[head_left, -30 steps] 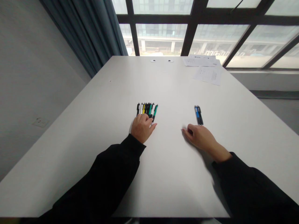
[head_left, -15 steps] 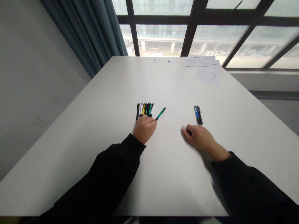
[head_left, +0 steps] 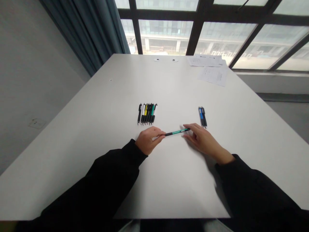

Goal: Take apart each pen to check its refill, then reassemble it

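Observation:
A green pen with a black grip lies almost level between my two hands. My left hand pinches it by the tip end, between thumb and fingers. Its clicker end reaches the forefinger of my right hand, whose thumb and forefinger are spread apart around that end. Just beyond my left hand, several pens lie side by side in a row, among them a yellow pen and a white pen. A blue pen and a dark pen lie together beyond my right hand.
All this is on a large white table. Printed papers lie at its far right corner, and two small round fittings sit along the far edge. Beyond are a window and a blue curtain.
The green pen, earlier lying slanted by the row, is now held between my hands and turned sideways. My left hand has drawn back from the row; the right hand's fingers have spread.

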`<state>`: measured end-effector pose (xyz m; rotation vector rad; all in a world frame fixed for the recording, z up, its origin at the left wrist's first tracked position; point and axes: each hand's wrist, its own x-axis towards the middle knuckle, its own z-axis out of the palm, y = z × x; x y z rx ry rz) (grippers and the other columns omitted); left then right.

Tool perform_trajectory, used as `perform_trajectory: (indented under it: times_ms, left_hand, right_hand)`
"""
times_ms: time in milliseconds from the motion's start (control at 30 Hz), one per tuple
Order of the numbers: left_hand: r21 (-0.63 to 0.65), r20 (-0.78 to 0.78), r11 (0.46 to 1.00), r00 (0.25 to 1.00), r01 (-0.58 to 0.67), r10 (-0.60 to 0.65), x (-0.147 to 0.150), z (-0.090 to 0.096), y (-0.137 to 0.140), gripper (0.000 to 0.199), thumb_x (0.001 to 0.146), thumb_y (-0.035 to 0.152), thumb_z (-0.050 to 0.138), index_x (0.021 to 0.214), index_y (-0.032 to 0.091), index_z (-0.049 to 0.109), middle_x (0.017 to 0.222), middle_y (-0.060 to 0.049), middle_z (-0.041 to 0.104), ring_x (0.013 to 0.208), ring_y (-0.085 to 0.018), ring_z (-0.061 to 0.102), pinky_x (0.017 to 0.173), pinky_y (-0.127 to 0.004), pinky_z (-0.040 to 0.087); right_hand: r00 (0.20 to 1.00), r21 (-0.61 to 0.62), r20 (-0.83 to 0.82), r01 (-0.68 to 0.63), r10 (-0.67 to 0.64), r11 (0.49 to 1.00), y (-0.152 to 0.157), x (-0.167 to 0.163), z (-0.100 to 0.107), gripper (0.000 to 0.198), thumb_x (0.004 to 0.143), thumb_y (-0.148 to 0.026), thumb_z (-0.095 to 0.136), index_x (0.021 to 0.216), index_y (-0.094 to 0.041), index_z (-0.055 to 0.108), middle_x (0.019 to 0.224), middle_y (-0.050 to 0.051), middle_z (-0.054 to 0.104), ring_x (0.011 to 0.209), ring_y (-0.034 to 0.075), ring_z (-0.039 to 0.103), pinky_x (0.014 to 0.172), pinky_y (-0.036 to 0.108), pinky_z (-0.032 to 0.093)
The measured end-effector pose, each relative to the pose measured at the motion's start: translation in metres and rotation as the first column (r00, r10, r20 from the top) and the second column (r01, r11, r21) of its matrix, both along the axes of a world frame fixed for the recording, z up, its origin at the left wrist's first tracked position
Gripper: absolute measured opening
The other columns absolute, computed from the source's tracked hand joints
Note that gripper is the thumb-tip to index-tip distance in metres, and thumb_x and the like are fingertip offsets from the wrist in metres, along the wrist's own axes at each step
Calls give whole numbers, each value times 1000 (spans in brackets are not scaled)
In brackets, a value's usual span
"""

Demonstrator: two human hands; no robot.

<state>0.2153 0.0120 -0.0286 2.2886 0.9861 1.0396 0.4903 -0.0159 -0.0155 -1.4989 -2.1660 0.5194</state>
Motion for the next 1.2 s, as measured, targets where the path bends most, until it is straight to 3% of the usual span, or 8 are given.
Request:
perform_trajectory:
  times_ms: [100,233,400,500,667,867,1000,1200]
  left_hand:
    - [-149,115,989,993,22,-4,-4,0,1,12,87,26,66,90,18,74,88,-6,73,78,-16,67,74,-30,55]
    - [-385,296,923,944,-20,144,-7,-6,5,15,79,29,74,88,17,73,84,-6,72,76,-16,67,72,-30,56]
    - [-621,469,781,828,61,308,-8,-6,9,29,67,34,85,85,14,72,79,-6,75,77,-18,70,78,-35,59]
    - [-655,477,752,813,75,335,-9,-4,11,32,65,35,86,87,14,74,83,-7,76,80,-19,72,84,-37,59]
    - [-658,464,749,825,77,323,-12,-4,15,31,67,34,85,88,15,75,82,-6,76,76,-17,70,79,-35,58]
    - [-644,470,762,820,66,327,-13,-4,16,24,69,30,83,87,16,76,80,-5,75,72,-14,67,74,-30,56]
    - [-620,483,782,819,70,310,-12,-3,16,23,71,30,82,88,16,76,87,-6,76,77,-15,67,75,-30,55]
    - [-628,485,776,807,54,336,-11,-1,14,25,70,31,82,88,15,75,75,-4,73,68,-14,65,68,-29,54]
  right_hand:
    - [994,-9,-39,-101,100,995,-3,-1,2,27,98,-28,49,114,-17,68,98,9,71,79,19,64,75,30,49]
    - [989,5,-124,-86,86,996,-7,-6,1,33,97,-32,52,121,-16,67,91,9,70,78,19,63,74,31,49]
    - [893,-261,-436,-9,-109,965,-5,-10,-6,38,92,-40,59,119,-16,69,74,4,68,56,13,55,53,26,45]
    - [797,-390,-560,-11,-228,921,-1,-10,-9,48,90,-46,60,125,-14,67,71,4,68,47,10,52,45,24,41]
    - [710,-458,-640,-45,-294,888,3,-8,-11,52,89,-48,63,128,-14,65,64,2,67,44,10,52,40,22,39]
    - [604,-441,-693,78,-394,894,4,-13,-10,38,78,-43,78,101,-13,73,57,0,65,43,10,54,38,21,43]
    - [538,-429,-737,95,-410,898,5,-13,-10,35,71,-39,84,93,-14,71,58,1,66,47,12,57,37,21,44]
    - [559,-339,-748,142,-358,930,3,-13,-9,29,79,-38,78,95,-15,71,55,-1,65,43,10,52,39,21,42]
